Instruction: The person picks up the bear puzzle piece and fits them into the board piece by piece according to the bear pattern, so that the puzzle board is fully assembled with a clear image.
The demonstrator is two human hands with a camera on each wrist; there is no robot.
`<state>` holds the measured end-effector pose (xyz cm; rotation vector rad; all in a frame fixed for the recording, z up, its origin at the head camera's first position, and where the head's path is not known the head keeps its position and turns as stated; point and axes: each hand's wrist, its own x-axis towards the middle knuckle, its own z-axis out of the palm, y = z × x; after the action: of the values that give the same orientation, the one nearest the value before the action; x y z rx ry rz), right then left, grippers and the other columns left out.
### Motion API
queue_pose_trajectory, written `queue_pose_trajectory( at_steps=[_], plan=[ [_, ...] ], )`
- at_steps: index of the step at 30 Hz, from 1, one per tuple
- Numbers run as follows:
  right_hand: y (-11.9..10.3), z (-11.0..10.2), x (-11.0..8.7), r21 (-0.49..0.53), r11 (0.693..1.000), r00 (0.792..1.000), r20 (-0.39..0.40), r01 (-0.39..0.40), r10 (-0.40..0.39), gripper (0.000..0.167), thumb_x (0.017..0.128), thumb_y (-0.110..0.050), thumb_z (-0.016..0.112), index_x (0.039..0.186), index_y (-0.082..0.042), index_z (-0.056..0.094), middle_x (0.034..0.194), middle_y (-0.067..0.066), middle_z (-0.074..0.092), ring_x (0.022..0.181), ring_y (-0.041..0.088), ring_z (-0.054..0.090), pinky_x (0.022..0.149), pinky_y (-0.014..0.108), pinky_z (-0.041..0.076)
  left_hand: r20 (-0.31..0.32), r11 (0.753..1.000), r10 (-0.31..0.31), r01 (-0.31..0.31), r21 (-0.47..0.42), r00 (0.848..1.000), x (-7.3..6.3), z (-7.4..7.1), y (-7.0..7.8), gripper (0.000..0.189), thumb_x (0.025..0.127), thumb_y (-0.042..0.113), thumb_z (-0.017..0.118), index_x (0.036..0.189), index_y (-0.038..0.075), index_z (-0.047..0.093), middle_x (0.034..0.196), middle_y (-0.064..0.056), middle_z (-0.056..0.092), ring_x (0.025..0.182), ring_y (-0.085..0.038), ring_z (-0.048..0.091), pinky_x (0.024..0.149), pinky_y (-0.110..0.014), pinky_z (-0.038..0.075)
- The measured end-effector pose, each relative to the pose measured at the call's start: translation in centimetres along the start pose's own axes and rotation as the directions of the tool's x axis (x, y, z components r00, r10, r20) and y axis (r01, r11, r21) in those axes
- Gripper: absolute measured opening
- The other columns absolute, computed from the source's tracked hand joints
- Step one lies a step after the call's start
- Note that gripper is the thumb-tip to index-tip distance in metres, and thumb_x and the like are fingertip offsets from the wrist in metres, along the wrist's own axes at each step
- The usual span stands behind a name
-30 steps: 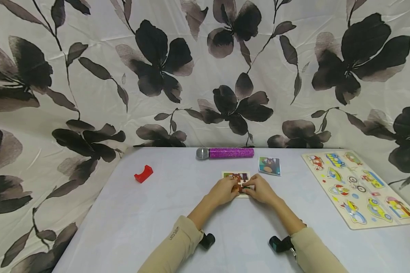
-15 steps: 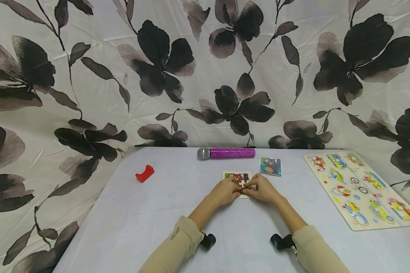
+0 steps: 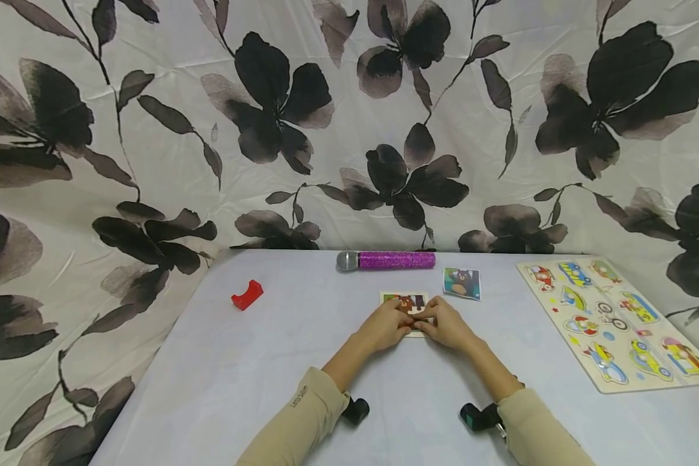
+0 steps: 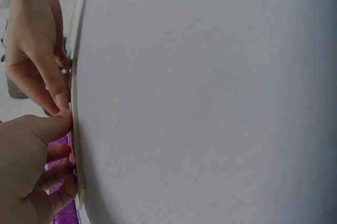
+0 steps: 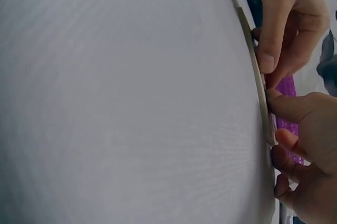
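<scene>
A small jigsaw board [image 3: 404, 298] with a brown bear picture and a pale rim lies flat on the white table. My left hand [image 3: 382, 325] rests on its left part, fingertips touching the picture. From the right, my right hand [image 3: 447, 323] pinches a puzzle piece low at thumb and fingertips, against the board; the fingers mostly hide the piece. Both hands nearly meet over the lower half of the picture. In the left wrist view the board [image 4: 77, 150] shows edge-on beside the left hand [image 4: 23, 161]. The right wrist view shows the right hand [image 5: 316, 150] at its edge.
Behind the board lie a purple glitter microphone [image 3: 387, 260] and a bear picture card [image 3: 462, 284]. A red arched block [image 3: 247, 295] sits at the left. On the right is a large wooden vehicle puzzle board [image 3: 614, 323]. A floral cloth [image 3: 338, 220] hangs behind the table.
My right fingertips have moved slightly left and down onto the board, and the dark-green piece visible between them a second ago is now mostly covered. The left hand stays nearly still.
</scene>
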<state>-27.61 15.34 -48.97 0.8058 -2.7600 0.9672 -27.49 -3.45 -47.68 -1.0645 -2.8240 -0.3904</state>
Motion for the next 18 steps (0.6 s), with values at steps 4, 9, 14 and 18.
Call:
queue_pose_trajectory(
  at_steps=[4,9,14,18],
  plan=[
    [0.05,-0.06,-0.04,0.009,0.999,0.999,-0.037,0.04,-0.039,0.014,0.08,0.0,0.069,0.093,0.0,0.074,0.086,0.008,0.054,0.074,0.015,0.046,0.064,0.028,0.04,-0.016,0.995,0.04,-0.038,0.088,0.999,0.04,0.15,0.34,0.016,0.089,0.021,0.065,0.098,0.012,0.075,0.103,-0.003,0.065,0.101,-0.016,0.057,0.092,-0.026,0.045],
    [0.22,-0.08,-0.3,0.029,0.998,0.997,-0.04,0.063,-0.062,0.014,0.08,0.001,0.069,0.093,0.001,0.074,0.086,0.008,0.053,0.074,0.014,0.046,0.064,0.027,0.04,-0.03,0.99,0.05,-0.046,0.134,0.998,0.04,0.35,0.65,0.014,0.089,0.02,0.064,0.095,0.013,0.075,0.1,0.0,0.066,0.098,-0.014,0.059,0.092,-0.024,0.044],
    [0.25,-0.05,-0.43,0.042,0.997,0.998,-0.029,0.06,-0.058,0.015,0.081,0.0,0.068,0.095,0.001,0.074,0.088,0.008,0.054,0.078,0.016,0.048,0.066,0.029,0.042,-0.045,0.99,0.034,-0.027,0.14,0.998,-0.03,0.43,0.88,0.013,0.089,0.018,0.065,0.096,0.014,0.075,0.1,0.0,0.067,0.096,-0.014,0.06,0.088,-0.024,0.047],
    [0.33,-0.01,-0.47,0.066,0.996,0.997,-0.047,0.063,-0.059,0.015,0.08,0.001,0.069,0.094,0.002,0.074,0.089,0.011,0.055,0.078,0.018,0.05,0.066,0.029,0.044,-0.028,0.98,0.068,-0.062,0.189,0.997,0.01,0.25,1.09,0.013,0.088,0.019,0.066,0.096,0.015,0.076,0.101,0.001,0.067,0.095,-0.013,0.06,0.087,-0.023,0.047]
  ],
)
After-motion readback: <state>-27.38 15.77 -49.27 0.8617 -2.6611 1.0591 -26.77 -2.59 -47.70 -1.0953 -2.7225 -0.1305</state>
